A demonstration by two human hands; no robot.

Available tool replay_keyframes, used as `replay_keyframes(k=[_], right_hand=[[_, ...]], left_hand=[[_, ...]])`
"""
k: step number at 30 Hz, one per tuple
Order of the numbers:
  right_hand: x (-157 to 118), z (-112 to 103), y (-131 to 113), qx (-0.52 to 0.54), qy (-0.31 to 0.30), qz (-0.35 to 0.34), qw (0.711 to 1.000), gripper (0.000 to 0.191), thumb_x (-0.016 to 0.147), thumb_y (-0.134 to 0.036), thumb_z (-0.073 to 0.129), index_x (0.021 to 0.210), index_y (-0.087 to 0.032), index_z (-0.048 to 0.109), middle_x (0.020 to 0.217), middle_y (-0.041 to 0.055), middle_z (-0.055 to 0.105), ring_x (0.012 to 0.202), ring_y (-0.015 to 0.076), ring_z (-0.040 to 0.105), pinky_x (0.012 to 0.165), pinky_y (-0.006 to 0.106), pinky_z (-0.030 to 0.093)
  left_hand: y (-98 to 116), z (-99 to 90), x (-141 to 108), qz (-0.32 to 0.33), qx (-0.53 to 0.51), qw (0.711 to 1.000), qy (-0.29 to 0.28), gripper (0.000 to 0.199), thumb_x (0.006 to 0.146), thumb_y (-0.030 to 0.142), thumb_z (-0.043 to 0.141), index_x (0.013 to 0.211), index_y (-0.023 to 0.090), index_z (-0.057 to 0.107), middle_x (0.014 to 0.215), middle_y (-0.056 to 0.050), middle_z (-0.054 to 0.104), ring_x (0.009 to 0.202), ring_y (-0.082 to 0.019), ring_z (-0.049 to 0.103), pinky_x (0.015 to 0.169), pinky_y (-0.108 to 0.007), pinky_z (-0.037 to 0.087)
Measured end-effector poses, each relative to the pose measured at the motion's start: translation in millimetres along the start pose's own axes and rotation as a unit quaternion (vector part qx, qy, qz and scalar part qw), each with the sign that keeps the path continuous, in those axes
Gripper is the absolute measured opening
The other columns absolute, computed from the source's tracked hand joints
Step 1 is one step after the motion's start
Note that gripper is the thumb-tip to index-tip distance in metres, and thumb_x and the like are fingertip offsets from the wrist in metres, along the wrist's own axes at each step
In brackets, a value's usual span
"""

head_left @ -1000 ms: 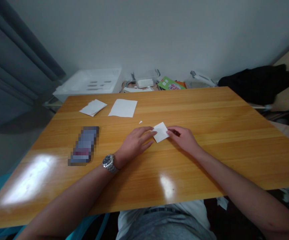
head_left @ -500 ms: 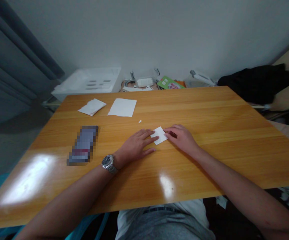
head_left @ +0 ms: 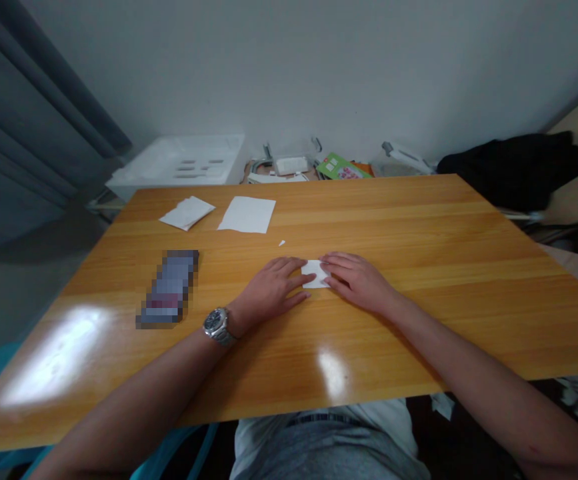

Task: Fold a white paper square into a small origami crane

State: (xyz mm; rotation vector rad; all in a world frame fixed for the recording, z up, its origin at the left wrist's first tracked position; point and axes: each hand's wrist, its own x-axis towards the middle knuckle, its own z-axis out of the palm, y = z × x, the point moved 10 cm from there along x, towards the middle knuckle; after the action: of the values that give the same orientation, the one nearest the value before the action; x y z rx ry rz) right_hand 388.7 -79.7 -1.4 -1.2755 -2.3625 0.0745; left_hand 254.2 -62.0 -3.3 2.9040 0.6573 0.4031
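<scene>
Small white paper (head_left: 311, 267): we see it flat on the desk (head_left: 419, 233), between our two hands, its right end partly covered.
Left hand (head_left: 273, 285): our fingers are apart, the index fingertip lying on the paper and the thumb out on the wood just beside it.
Right hand (head_left: 359, 283): our fingers reach over the paper's right end, thumb near its lower right corner; we cannot tell whether they pinch it.
Left wrist: we wear a metal wristwatch (head_left: 217, 322).
Beyond the hands: a tiny white scrap (head_left: 282, 243) lies near us; farther off, a square white sheet (head_left: 247, 215) and, left of it, a folded white paper (head_left: 187, 213).
Left of our hands: a pixelated phone (head_left: 171, 287), well apart from the paper.
Past the far edge: a white plastic tray (head_left: 161, 167), a green booklet (head_left: 343, 167) and black cloth (head_left: 509, 167).
</scene>
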Motion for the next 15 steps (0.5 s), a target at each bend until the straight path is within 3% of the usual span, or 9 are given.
replay_keyframes(k=[7, 15], right_hand=[[-1, 2, -3, -0.012, -0.01, -0.006, 1.0, 0.037, 0.103, -0.033, 0.056, 0.133, -0.016, 0.068, 0.136, 0.0152, 0.07, 0.128, 0.0309, 0.064, 0.11, 0.052, 0.051], [-3, -2, -13, 0.012, -0.002, -0.045, 0.999, 0.029, 0.103, -0.033, 0.058, 0.123, -0.019, 0.074, 0.129, 0.0119, 0.074, 0.123, 0.0263, 0.069, 0.108, 0.046, 0.053]], left_hand=[[-2, 1.4, 0, -0.012, 0.021, 1.0, -0.007, 0.05, 0.105, 0.05, 0.048, 0.146, 0.024, 0.056, 0.152, -0.01, 0.055, 0.141, -0.027, 0.05, 0.123, -0.05, 0.034], [-7, 6.0, -1, -0.03, 0.029, 0.999, -0.011, 0.053, 0.105, 0.053, 0.047, 0.15, 0.025, 0.052, 0.159, -0.01, 0.047, 0.149, -0.028, 0.042, 0.127, -0.051, 0.028]])
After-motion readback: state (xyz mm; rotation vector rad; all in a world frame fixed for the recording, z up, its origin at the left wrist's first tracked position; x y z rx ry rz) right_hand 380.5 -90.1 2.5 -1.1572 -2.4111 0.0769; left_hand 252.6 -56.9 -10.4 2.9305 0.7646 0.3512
